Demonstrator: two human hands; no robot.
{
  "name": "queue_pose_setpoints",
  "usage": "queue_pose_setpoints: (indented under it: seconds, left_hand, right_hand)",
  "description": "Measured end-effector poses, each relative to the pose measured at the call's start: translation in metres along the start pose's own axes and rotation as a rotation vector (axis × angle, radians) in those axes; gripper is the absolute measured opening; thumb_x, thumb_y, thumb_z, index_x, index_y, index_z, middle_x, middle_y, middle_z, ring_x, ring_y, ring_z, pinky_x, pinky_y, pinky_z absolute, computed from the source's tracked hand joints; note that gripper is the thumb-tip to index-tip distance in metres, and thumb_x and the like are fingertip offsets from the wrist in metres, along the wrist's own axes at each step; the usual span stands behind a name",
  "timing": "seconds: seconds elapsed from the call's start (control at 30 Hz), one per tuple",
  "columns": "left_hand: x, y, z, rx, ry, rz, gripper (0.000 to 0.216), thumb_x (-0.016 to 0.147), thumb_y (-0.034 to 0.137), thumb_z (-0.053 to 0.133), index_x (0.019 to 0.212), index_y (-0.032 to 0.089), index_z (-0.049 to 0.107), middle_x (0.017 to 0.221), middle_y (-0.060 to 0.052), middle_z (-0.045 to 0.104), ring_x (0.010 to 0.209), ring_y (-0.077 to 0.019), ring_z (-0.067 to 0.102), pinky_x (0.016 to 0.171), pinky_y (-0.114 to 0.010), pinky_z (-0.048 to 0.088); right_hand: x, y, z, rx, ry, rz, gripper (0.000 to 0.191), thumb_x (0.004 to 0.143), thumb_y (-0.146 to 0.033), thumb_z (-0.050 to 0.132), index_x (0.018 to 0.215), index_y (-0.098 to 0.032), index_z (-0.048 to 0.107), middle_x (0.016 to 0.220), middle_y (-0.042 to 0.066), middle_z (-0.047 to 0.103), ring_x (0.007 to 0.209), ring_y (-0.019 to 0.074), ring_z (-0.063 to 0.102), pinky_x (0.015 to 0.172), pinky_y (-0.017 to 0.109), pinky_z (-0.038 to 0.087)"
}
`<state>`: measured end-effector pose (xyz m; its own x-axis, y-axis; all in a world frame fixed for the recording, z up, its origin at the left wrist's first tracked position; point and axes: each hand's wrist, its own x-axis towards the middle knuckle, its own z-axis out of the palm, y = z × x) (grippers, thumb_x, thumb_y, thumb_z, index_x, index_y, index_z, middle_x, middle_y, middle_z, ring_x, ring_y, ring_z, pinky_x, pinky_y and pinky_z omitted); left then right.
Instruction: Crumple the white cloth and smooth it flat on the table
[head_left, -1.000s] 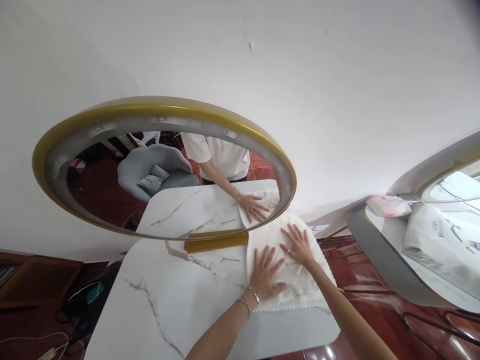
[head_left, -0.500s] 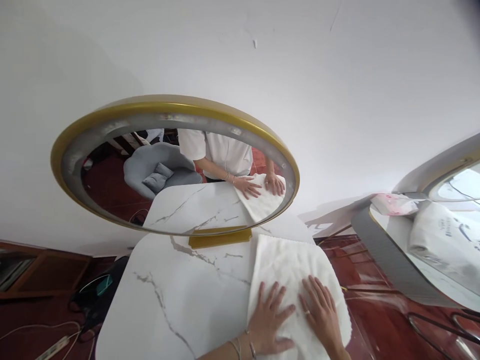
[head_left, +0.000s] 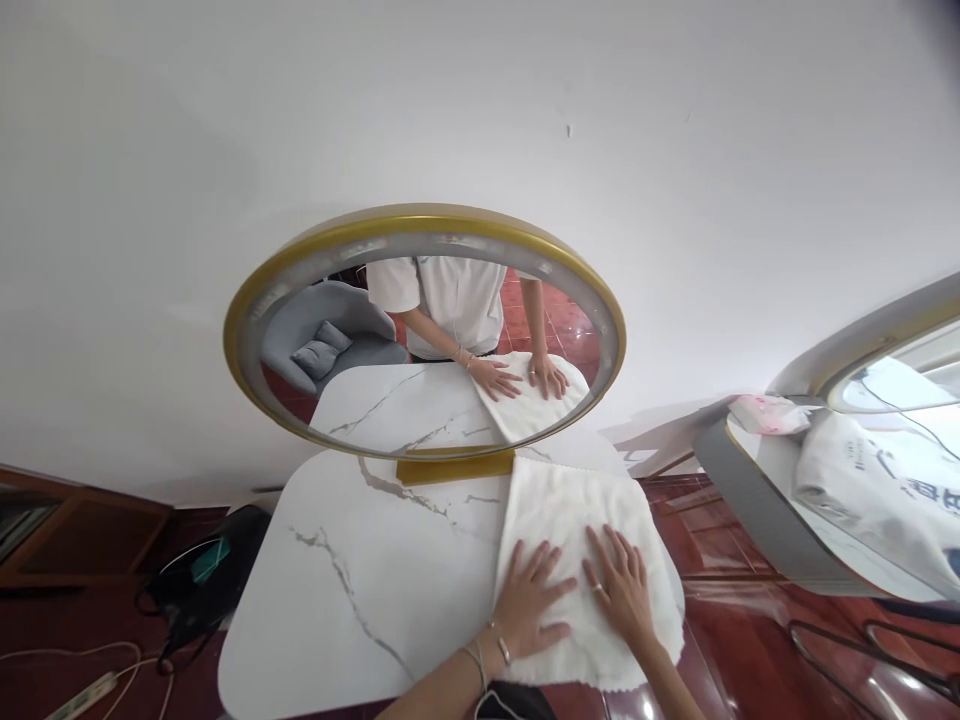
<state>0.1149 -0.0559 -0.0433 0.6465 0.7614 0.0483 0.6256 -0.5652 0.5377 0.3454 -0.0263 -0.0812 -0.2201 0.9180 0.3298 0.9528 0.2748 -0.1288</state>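
A white cloth [head_left: 559, 500] with a scalloped edge lies spread over the right end of a white marble-patterned table [head_left: 300, 620]. Flat on the cloth's left part rests my left hand [head_left: 531, 605], fingers spread, bracelets at its wrist. My right hand [head_left: 621, 590], with a ring on one finger, lies open on the cloth a little farther right. Neither hand grips the fabric. Behind the cloth stands a gold-rimmed mirror [head_left: 427, 400] on a gold base [head_left: 454, 468], reflecting both hands and a white shirt.
At the right, a second table [head_left: 750, 500] holds a pink-and-white packet [head_left: 771, 413] and a white printed fabric item [head_left: 847, 465]. A black bag [head_left: 225, 570] sits left of the table. A power strip [head_left: 82, 697] with cables lies on the red floor. The wall rises behind.
The view has shifted, so the mirror appears farther right and more of the table's near edge shows. Both hands remain flat on the cloth; the right hand's fingers sit slightly nearer the left hand.
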Motion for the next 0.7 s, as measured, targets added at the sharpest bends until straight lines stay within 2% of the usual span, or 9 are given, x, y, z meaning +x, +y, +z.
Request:
queue_pose_setpoints:
  seconds: [0.13,0.2,0.27,0.4,0.53,0.7]
  left_hand:
    - [0.005,-0.018,-0.012,0.040,0.059,-0.023,0.061,0.087,0.061,0.043,0.143,0.039,0.031,0.157,0.000,0.015,0.144,-0.0283,0.012,0.115,-0.058,0.000]
    - [0.000,-0.023,-0.016,0.056,0.082,-0.018,0.061,0.088,0.061,0.042,0.143,0.038,0.031,0.157,0.000,0.016,0.144,-0.0276,0.013,0.115,-0.057,0.000]
    - [-0.011,-0.027,-0.020,0.059,0.101,-0.029,0.061,0.088,0.061,0.042,0.143,0.038,0.030,0.157,0.000,0.016,0.144,-0.0277,0.012,0.115,-0.057,0.000]
    - [-0.045,-0.031,-0.026,0.040,0.093,-0.071,0.061,0.089,0.059,0.041,0.144,0.037,0.028,0.158,0.000,0.013,0.144,-0.0288,0.011,0.114,-0.059,-0.001]
    - [-0.086,-0.038,-0.036,0.071,0.061,-0.128,0.062,0.088,0.057,0.045,0.144,0.038,0.027,0.158,-0.001,0.010,0.144,-0.0300,0.012,0.114,-0.059,0.000]
    - [-0.145,-0.053,-0.058,0.171,0.046,-0.214,0.065,0.086,0.055,0.050,0.144,0.040,0.025,0.157,-0.001,0.015,0.142,-0.0310,0.018,0.113,-0.059,0.007]
  right_hand:
    - [0.047,-0.004,0.015,0.032,0.000,0.061,0.057,0.092,-0.051,0.035,0.146,-0.031,0.029,0.131,0.010,0.046,0.120,0.0296,0.043,0.099,0.049,0.037]
    - [0.063,-0.012,0.022,0.024,0.017,0.076,0.056,0.092,-0.053,0.034,0.143,-0.030,0.034,0.136,0.011,0.042,0.126,0.0318,0.038,0.099,0.051,0.035]
    - [0.071,-0.025,0.028,0.007,0.017,0.040,0.057,0.092,-0.054,0.032,0.144,-0.030,0.031,0.144,0.010,0.035,0.134,0.0324,0.029,0.105,0.053,0.029]
    - [0.068,-0.061,0.033,-0.012,-0.005,-0.028,0.059,0.094,-0.049,0.030,0.148,-0.029,0.020,0.152,0.009,0.027,0.141,0.0302,0.018,0.110,0.054,0.021]
    - [0.059,-0.105,0.037,0.016,-0.028,-0.074,0.058,0.093,-0.046,0.036,0.148,-0.031,0.023,0.156,0.006,0.018,0.143,0.0312,0.014,0.111,0.054,0.020]
    - [0.055,-0.174,0.047,0.079,-0.035,-0.099,0.058,0.093,-0.044,0.040,0.148,-0.032,0.024,0.156,0.006,0.018,0.143,0.0326,0.012,0.110,0.056,0.020]
